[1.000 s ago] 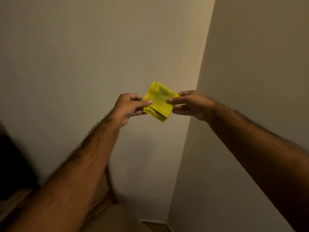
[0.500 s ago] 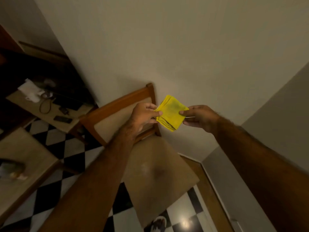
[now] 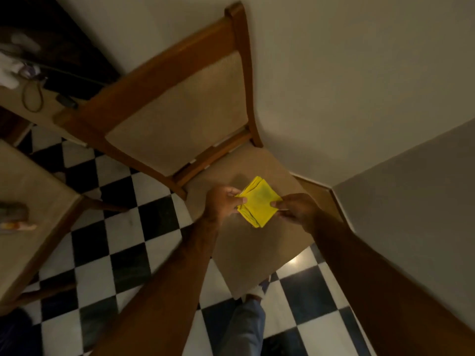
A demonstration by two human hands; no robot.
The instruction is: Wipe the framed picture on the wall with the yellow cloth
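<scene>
A yellow cloth [image 3: 259, 202], folded into a small thick square, hangs between both hands above the seat of a chair. My left hand [image 3: 222, 201] pinches its left edge with thumb and fingers. My right hand [image 3: 295, 208] pinches its right corner. Both arms reach forward and down from the bottom of the view. No framed picture is in view; only bare wall shows above.
A wooden chair [image 3: 180, 109] with a beige padded back and seat stands against the wall in a corner. The floor [image 3: 123, 227] is black-and-white checkered tile. A beige table [image 3: 30, 209] is at left, and a dark desk [image 3: 33, 98] with cables at top left.
The view has swung down from the bare wall to the chair and floor. Both hands keep the folded cloth between them and have lowered over the seat.
</scene>
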